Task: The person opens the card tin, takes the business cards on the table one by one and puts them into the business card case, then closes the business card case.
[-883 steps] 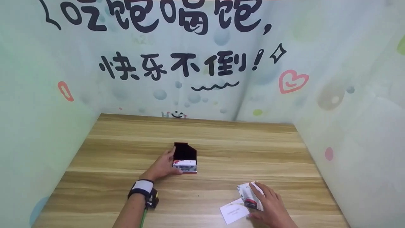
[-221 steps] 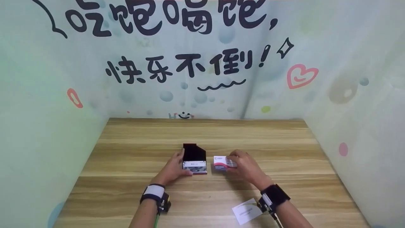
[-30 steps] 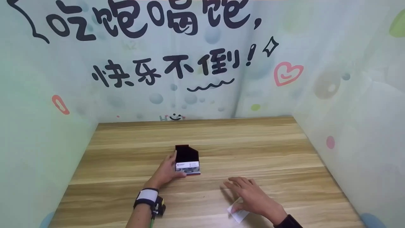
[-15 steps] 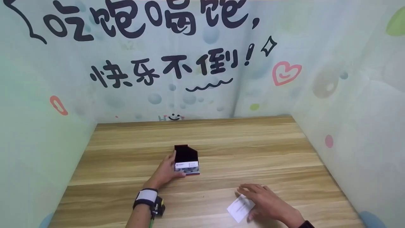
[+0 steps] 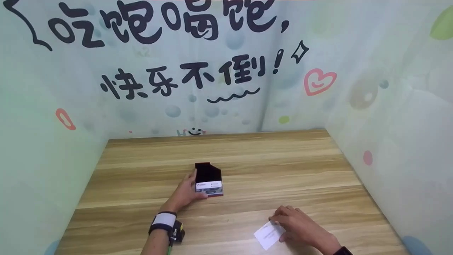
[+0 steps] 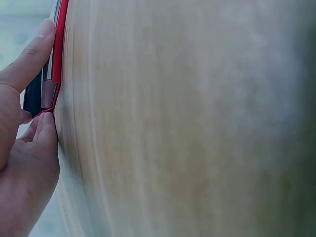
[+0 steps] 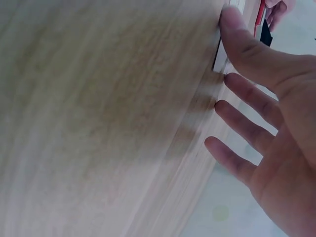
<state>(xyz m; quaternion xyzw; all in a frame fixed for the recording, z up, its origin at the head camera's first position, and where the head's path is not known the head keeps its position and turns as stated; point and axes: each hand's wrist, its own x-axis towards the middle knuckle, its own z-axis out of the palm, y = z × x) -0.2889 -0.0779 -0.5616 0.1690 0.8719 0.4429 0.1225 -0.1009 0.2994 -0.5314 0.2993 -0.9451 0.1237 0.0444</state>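
Note:
My left hand (image 5: 183, 194) holds a small open box (image 5: 208, 173), black inside with a red outer edge. Its thumb lies at the front corner and its fingers at the left side. White printed business cards (image 5: 208, 184) stand in the front part of the box. Lower right, a white business card (image 5: 268, 234) lies flat on the table. My right hand (image 5: 300, 226) is beside it, index fingertip at its upper corner and thumb near its right side. In the right wrist view the fingers are spread and fairly straight. Whether more cards lie beneath cannot be told.
The wood-grain table (image 5: 148, 156) is bounded by printed cloth walls (image 5: 226, 117) at the back and both sides. A strap with a small camera (image 5: 177, 231) and a green cable sits on the left wrist.
Earlier, the right hand brought a white and pink card toward the box; a similar one now shows inside. Since then it has come back to the lying card, its fingers drawing in at the corner.

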